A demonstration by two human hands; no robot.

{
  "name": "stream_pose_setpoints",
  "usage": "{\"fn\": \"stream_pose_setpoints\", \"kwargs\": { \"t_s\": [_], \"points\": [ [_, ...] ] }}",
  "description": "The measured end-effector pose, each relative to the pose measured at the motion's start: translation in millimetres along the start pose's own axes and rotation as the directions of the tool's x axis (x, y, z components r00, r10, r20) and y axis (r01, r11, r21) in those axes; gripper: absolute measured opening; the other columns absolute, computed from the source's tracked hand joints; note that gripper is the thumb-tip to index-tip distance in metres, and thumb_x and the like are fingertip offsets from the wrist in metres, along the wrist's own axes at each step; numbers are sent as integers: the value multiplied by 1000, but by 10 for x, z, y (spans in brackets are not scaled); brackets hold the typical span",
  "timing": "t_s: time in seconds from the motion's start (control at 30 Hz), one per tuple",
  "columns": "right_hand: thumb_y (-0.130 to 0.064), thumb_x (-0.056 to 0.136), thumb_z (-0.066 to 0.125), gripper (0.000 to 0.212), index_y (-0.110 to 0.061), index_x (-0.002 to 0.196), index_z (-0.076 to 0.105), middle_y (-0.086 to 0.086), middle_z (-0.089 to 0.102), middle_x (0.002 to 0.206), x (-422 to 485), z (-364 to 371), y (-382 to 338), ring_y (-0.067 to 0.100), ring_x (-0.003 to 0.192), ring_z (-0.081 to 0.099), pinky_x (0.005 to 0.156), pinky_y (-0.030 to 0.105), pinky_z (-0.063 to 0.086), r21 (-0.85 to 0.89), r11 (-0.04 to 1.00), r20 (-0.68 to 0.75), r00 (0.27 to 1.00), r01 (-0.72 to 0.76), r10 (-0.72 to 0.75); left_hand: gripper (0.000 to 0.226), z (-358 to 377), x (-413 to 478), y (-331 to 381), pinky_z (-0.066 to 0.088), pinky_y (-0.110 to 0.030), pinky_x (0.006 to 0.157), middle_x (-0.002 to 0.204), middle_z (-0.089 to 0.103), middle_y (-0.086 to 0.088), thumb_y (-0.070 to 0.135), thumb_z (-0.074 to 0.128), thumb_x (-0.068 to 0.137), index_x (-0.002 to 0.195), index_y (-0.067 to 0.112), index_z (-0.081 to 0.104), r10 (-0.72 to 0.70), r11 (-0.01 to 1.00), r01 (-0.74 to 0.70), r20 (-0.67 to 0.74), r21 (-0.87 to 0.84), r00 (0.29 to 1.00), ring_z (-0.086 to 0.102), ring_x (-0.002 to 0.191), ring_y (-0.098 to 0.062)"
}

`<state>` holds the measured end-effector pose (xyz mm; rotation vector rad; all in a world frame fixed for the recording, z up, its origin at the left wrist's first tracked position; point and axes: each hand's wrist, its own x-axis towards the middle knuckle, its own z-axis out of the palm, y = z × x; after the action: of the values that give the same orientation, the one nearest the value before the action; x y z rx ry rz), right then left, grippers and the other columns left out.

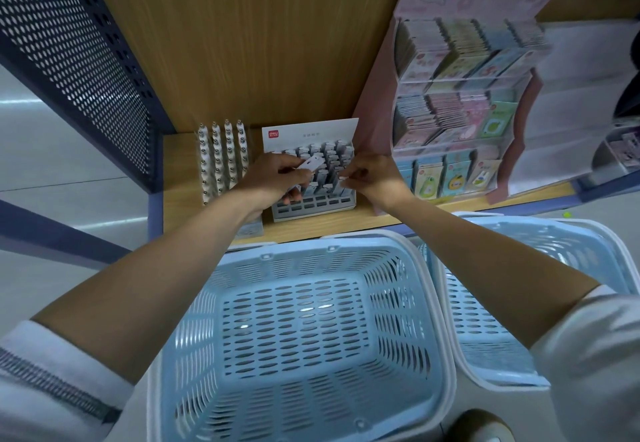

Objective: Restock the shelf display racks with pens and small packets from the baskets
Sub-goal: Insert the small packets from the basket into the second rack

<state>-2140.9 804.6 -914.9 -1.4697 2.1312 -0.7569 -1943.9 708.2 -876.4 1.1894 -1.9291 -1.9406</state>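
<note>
Left hand (277, 178): fingers curled round a few white pens (313, 164), held over the grey pen rack (313, 203). Right hand (369, 178): fingertips pinch the top of one racked pen (343, 178) at the rack's right side. Rack stands on the wooden shelf (346, 225). Its backing card (311, 132) bears a red "deli" logo; other print too small to read. Pink sticker display (460, 95) just right, header "EMBROIDERY STICKERS". Two light-blue baskets (311, 235) sit side by side below the shelf edge.

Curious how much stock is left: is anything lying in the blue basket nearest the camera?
No, the near basket shows only its bare slotted floor and walls.
</note>
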Motion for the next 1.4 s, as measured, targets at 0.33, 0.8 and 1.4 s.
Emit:
{"fn": "stream_pose_setpoints", "kwargs": {
  "t_s": [0.33, 0.8, 1.4],
  "points": [
    [-4, 74, 78, 10, -4, 83, 73, 9, 69, 85, 6, 31, 48, 7, 66, 57, 62, 4, 38, -35, 997, 31, 997, 73, -72, 41, 2, 32, -34, 36, -18, 44, 84, 64, -3, 16, 56, 97, 135, 3, 50, -68, 998, 68, 6, -3, 998, 50, 55, -9],
    [-14, 71, 82, 13, -9, 82, 75, 6, 54, 90, 68, 115, 95, 12, 76, 49, 66, 23, 35, -189, 975, -6, 992, 120, -124, 23, 20, 19, -49, 44, -21, 52, 87, 68, -8, 4, 57, 95, 118, 4, 59, -53, 997, 54, 28, -51, 998, 59, 66, -14],
    [-13, 74, 78, 7, -12, 81, 75, 4, 63, 88, 85, 78, 44, 19, 72, 58, 68, 38, 52, -213, 973, 34, 996, 93, -87, 23, 62, 32, -26, 55, -24, 58, 88, 69, -13, -7, 62, 88, 108, 2, 58, -96, 992, 96, -1, -85, 995, 68, 62, -13]
  ]
}}
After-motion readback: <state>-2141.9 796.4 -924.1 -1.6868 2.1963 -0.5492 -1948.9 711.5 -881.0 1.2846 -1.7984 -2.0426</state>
